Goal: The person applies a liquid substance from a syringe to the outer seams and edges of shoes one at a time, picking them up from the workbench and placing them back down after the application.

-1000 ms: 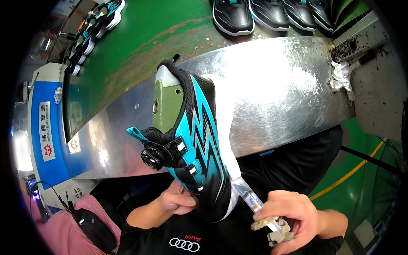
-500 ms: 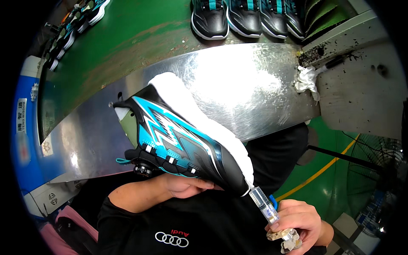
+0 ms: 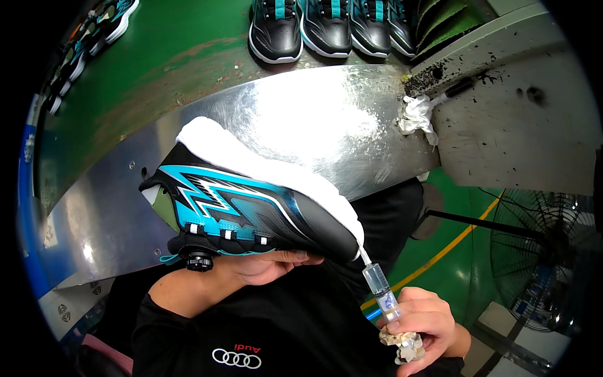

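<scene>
A black and turquoise sports shoe (image 3: 248,204) with a thick white sole (image 3: 264,166) lies on its side in the air, sole facing away from me and toe to the right. My left hand (image 3: 267,265) grips it from below near the laces; the fingers are partly hidden behind the upper. A round black dial (image 3: 200,261) hangs at its lace side. In my right hand (image 3: 427,317) is a clear syringe (image 3: 379,283), its white tip touching the seam between sole and upper at the toe. Crumpled, yellowish material (image 3: 402,344) surrounds the syringe's rear end.
Behind the shoe runs a shiny metal ledge (image 3: 301,107) along a green worktop (image 3: 176,56). Several matching shoes (image 3: 326,31) stand at the back, more (image 3: 81,53) at far left. A white rag (image 3: 418,116) lies beside a grey machine panel (image 3: 521,125). A fan (image 3: 540,251) stands right.
The whole view has shifted, so most things sit further left. The shoe's toe has risen a little, making it more level. The syringe tip has followed and stays at the toe seam.
</scene>
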Demonstrator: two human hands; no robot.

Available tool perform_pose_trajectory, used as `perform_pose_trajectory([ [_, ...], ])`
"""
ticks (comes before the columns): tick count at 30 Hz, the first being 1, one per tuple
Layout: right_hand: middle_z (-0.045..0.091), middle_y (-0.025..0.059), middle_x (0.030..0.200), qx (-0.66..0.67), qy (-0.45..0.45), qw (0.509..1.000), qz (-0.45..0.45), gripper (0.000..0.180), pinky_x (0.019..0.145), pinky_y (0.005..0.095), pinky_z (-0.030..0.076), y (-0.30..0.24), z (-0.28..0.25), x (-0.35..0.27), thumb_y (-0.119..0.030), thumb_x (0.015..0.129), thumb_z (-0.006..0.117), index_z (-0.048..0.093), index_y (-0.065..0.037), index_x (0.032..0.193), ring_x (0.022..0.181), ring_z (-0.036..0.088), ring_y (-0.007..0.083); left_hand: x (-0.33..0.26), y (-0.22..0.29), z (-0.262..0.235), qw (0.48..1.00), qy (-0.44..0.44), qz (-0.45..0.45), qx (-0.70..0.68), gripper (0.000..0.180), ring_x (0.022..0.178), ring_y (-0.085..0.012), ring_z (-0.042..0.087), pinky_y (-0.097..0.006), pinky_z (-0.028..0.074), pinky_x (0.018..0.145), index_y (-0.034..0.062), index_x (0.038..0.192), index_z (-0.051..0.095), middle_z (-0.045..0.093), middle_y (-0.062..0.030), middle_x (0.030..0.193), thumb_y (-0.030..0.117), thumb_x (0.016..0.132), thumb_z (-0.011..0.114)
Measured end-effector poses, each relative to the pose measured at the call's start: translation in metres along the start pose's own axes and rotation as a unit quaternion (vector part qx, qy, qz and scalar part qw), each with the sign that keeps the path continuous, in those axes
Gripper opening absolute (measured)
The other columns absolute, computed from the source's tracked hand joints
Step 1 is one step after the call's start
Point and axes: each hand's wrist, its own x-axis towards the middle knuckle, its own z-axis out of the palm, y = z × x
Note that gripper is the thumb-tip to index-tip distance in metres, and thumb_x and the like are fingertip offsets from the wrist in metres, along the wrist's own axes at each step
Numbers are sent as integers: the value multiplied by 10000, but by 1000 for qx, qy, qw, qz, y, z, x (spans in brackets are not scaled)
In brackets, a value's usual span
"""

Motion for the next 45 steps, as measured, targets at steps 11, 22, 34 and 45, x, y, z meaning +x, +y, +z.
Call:
perform_pose_trajectory([
  [11, 651, 78, 800, -125, 37, 991, -29, 514, 491, 272, 370, 7, 9, -4, -331, 647, 809, 632, -16, 1013, 537, 457, 181, 18, 5, 10, 1000, -1, 17, -18, 273, 1015, -162, 609, -325, 493, 924, 79, 1062, 619, 644, -66, 1070, -40, 817, 626],
  [22, 599, 17, 741, -318, 45, 944, -78, 407, 438, 223, 322, 24, 27, -1, -322, 626, 795, 663, -87, 931, 500, 380, 133, 26, 14, 27, 999, -30, 17, -39, 300, 1110, -178, 565, -257, 511, 872, 54, 1152, 583, 607, -83, 1160, -3, 857, 586],
  [34, 568, 0, 730, -410, 56, 900, -136, 351, 426, 226, 292, 46, 39, 3, -247, 634, 778, 652, -121, 937, 480, 336, 113, 24, 14, 35, 996, -51, 57, -34, 344, 1151, -271, 536, -264, 540, 836, 29, 1230, 506, 548, -141, 1228, 76, 895, 565],
  [45, 590, 2, 733, -387, 67, 907, -149, 343, 427, 225, 291, 44, 35, -3, -268, 643, 783, 647, -125, 925, 467, 362, 103, 30, 13, 37, 997, -44, 64, -28, 317, 1157, -299, 529, -287, 548, 835, 48, 1205, 529, 539, -148, 1240, 95, 894, 572],
])
